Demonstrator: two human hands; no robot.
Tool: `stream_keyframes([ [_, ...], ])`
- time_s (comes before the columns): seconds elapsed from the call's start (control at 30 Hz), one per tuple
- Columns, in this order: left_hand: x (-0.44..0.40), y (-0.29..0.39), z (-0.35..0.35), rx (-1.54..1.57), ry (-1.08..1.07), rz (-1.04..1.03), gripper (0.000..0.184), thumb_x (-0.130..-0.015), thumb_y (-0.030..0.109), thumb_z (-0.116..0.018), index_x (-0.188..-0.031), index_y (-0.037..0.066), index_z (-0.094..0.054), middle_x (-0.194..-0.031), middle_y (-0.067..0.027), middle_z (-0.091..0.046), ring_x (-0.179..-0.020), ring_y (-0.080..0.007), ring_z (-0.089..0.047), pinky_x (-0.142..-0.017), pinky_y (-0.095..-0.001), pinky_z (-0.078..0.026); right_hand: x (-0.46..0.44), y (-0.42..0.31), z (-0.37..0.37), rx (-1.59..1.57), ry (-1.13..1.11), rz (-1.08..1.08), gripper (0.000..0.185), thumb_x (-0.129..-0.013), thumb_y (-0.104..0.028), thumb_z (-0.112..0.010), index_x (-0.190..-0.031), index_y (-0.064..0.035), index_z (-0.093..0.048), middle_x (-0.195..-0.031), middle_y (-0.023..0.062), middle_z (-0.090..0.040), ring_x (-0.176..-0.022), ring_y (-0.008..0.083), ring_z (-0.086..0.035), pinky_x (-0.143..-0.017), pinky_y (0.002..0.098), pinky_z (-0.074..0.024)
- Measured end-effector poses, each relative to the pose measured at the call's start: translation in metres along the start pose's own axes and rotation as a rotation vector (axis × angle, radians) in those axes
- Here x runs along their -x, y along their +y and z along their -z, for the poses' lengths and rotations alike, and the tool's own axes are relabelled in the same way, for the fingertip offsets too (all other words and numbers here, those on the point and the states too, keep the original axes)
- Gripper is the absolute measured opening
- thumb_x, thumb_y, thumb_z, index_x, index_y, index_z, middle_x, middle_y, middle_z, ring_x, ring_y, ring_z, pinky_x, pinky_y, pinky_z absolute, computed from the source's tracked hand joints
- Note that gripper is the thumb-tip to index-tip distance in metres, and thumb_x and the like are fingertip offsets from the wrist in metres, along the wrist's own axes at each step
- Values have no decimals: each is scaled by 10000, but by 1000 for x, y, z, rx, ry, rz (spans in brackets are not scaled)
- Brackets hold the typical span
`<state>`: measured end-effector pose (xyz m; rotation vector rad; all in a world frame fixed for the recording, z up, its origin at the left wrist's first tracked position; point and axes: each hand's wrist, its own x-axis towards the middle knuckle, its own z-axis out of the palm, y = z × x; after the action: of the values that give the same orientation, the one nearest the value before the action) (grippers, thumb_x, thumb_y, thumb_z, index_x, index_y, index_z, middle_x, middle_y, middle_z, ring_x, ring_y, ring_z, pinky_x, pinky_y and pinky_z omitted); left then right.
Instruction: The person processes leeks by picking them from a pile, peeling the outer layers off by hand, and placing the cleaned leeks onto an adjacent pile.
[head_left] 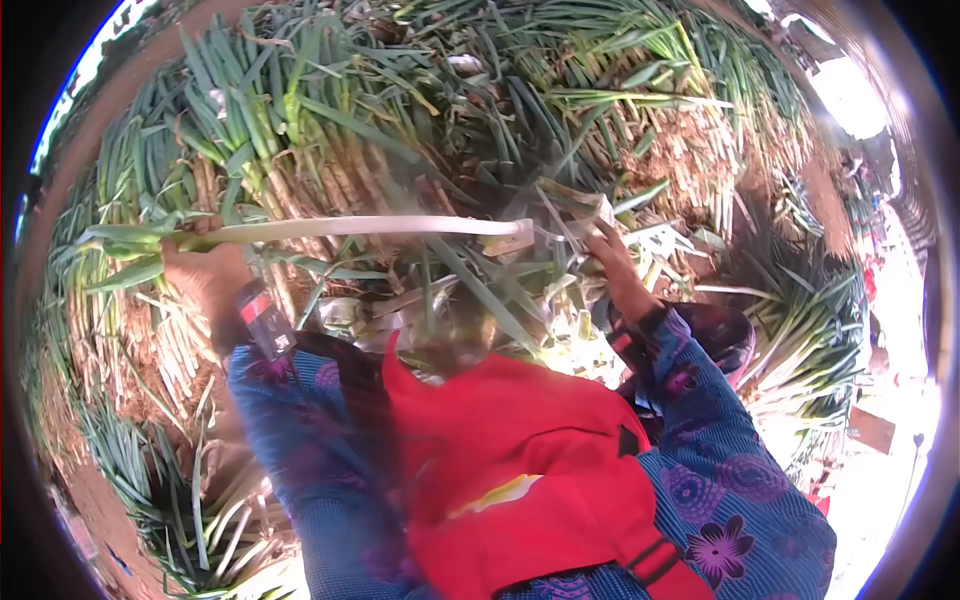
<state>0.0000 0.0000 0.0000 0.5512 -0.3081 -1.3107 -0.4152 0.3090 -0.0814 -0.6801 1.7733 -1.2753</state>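
Note:
A long leek (400, 226) with a white shaft lies almost level across the view. My left hand (205, 272) is closed around its green end, leaves sticking out to the left. Near the leek's pale root end, at the right, is my right hand (618, 268), its fingers bent together. Blurred pale strips (572, 208) lie against those fingertips; what the fingers pinch cannot be made out. Below the leek, loose peeled leaves (580, 330) cover the ground in front of me.
Big heaps of leeks stand at the back left (290, 130) and back right (690, 150). More leeks (810, 350) lie at the right, and another bundle (165, 500) at the lower left. A red apron (520, 440) covers my lap.

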Motion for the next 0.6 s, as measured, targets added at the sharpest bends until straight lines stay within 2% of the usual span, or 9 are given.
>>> stream_keyframes([
  [0.03, 3, -2, 0, -25, -1, 24, 161, -910, 222, -441, -917, 67, -398, -785, -56, -409, -657, -170, -430, -629, -330, -385, 8, -3, 5, 10, 20, -12, 689, -879, -491, -572, -1435, -121, -404, -1338, 105, -531, -1236, 240, -501, -1015, 429, -381],
  [0.07, 0, -2, 3, 8, 18, 52, 156, -909, 216, -435, -880, 67, -399, -776, -52, -413, -623, -158, -417, -614, -322, -373, 0, -6, -4, 45, -8, 53, 617, -943, -490, -468, -1400, -76, -443, -1298, 106, -555, -1192, 229, -521, -975, 389, -398],
  [0.17, -3, 2, -12, 35, 40, 54, 153, -907, 206, -442, -862, 66, -399, -765, -53, -416, -607, -152, -415, -607, -317, -368, -27, 3, -27, -165, -258, 239, 609, -975, -511, -392, -1372, -57, -474, -1288, 113, -563, -1208, 225, -511, -969, 367, -402],
  [0.3, -25, -2, 32, 250, -15, 241, 141, -898, 179, -467, -872, 56, -403, -765, -59, -422, -613, -175, -425, -609, -337, -399, -26, -1, -38, -278, -287, 10, 631, -999, -530, -318, -1249, -14, -583, -931, 107, -681, -803, 195, -636, -785, 324, -485],
  [0.33, -63, -11, 76, -487, -197, -176, 156, -885, 192, -458, -857, 51, -396, -744, -65, -416, -614, -177, -425, -608, -331, -383, -19, -8, -45, -397, -322, -59, 635, -1012, -506, -296, -1176, 16, -620, -755, 74, -661, -600, 162, -583, -629, 309, -485],
  [0.4, -59, 2, 69, -677, -132, -291, 180, -876, 213, -449, -836, 47, -392, -712, -66, -409, -610, -179, -423, -607, -325, -369, -10, -14, -52, -468, -212, -233, 620, -1008, -506, -310, -1131, 10, -632, -669, 32, -597, -505, 110, -484, -481, 260, -398],
  [0.43, -11, -1, 15, -97, 53, -1, 187, -880, 220, -449, -831, 48, -395, -700, -61, -407, -606, -179, -421, -605, -325, -370, -5, -10, -42, -489, -373, -172, 530, -997, -479, -391, -1104, -24, -641, -633, -2, -548, -479, 79, -437, -452, 226, -363],
  [0.53, -6, 8, 12, 15, 39, 32, 213, -903, 251, -437, -828, 54, -406, -705, -56, -427, -589, -175, -419, -577, -326, -368, -21, 5, -1, -696, 152, -220, 299, -928, -355, -593, -1054, -92, -662, -598, -58, -487, -446, 49, -406, -392, 189, -285],
  [0.6, -4, 20, 13, 59, 55, 12, 227, -920, 274, -461, -832, 68, -430, -727, -41, -453, -609, -148, -421, -580, -298, -375, -53, 63, 119, -908, 79, -204, 195, -909, -309, -566, -858, -121, -563, -570, -41, -394, -481, 85, -354, -480, 272, -379],
])
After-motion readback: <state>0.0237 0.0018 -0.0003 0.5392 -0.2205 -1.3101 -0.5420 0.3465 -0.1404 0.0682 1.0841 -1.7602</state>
